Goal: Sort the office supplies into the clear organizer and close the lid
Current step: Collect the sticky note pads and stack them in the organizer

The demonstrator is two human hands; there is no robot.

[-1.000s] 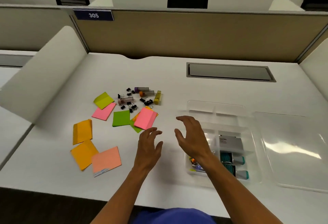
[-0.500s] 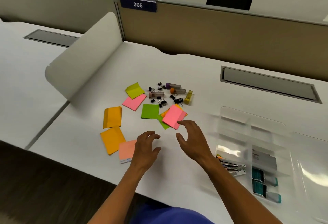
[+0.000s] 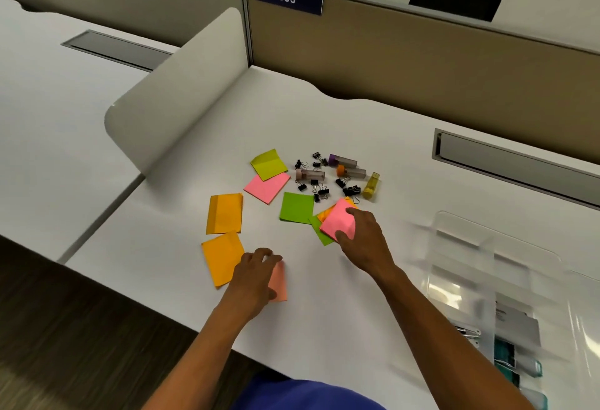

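Since half a second ago both of your hands have dropped from hovering onto paper, and the view has swung left. Nearest you, low in the frame, your left hand point(image 3: 256, 274) lies palm-down with fingers curled over the salmon sticky pad point(image 3: 278, 283), covering most of it; whether it grips is unclear. Just above, your right hand point(image 3: 363, 240) pinches the matte pink pad point(image 3: 337, 221) between thumb and fingers, atop a green sheet. At the right edge the clear organizer point(image 3: 461, 247), glossy and motion-blurred, sits open on the smooth white desk point(image 3: 324, 123), with boxed items in its near compartments. Left of centre lie two orange pads point(image 3: 224, 218). Farther up, small black binder clips point(image 3: 319, 190) scatter around translucent cylindrical tubes point(image 3: 344, 161) with coloured caps.
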